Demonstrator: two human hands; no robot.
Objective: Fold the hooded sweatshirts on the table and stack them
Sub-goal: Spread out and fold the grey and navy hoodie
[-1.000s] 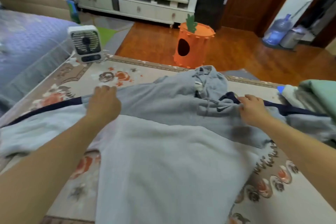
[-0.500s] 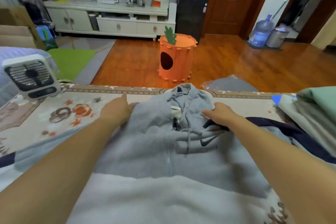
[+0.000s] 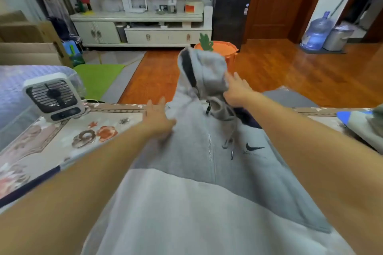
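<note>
Half a second ago the hood (image 3: pixel 204 68) lay flat at the far edge of the tabletop (image 3: pixel 62 136); now it stands lifted off it, hiding part of the orange bin (image 3: pixel 226 47) on the floor behind. The right hand (image 3: pixel 236 91) has moved from the collar up to the hood's right side, and the left hand (image 3: pixel 158 122) has slid a little toward the hoodie's left shoulder. The view has also tilted up, showing more of the room.

The grey zip hoodie (image 3: pixel 207 161) lies front-up across the middle of the tabletop, hood toward 12 o'clock, hem toward 6 o'clock, a dark sleeve stripe running off toward 8 o'clock.

Right arm reaches toward 12 o'clock; its hand is raised, fingers straight and spread against the hood's side, thumb low near the collar. Whether the thumb pinches cloth cannot be told, so the state of this grip is unclear.

Left arm reaches toward 11 o'clock; its hand lies palm down at the shoulder with fingers extended, blurred, a loose open grip pressing rather than clutching the cloth.

A small fan (image 3: pixel 52 97) stands at 10 o'clock on the tabletop. Folded clothes (image 3: pixel 364 126) sit at 3 o'clock, near the right forearm
</note>
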